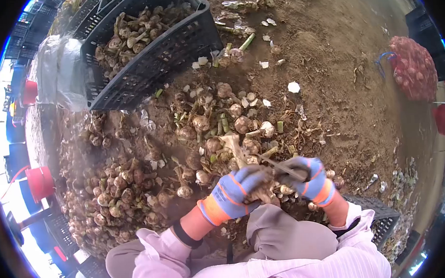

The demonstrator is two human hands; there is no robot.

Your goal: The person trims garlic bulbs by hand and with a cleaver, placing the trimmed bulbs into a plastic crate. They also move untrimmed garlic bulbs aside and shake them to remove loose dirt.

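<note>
Both my hands wear blue and orange gloves with dark, soiled palms. My left hand [238, 192] is closed around a garlic plant, whose pale stalk [234, 147] points away from me; the fingers partly hide the rest of it. Just to the right, my right hand [307, 179] is wrapped round a knife; its thin blade [280, 166] slants up and left across the garlic, close to the left fingers. The handle is hidden in the glove. Loose garlic bulbs [243, 124] with cut stalks lie on the soil beyond my hands.
A black plastic crate [165, 64] of garlic stands at the upper left. A large garlic heap [117, 195] lies to the left, near a red bucket [39, 183]. On the far right is a filled red mesh bag [414, 71]. Another black crate [374, 209] sits beside my right arm.
</note>
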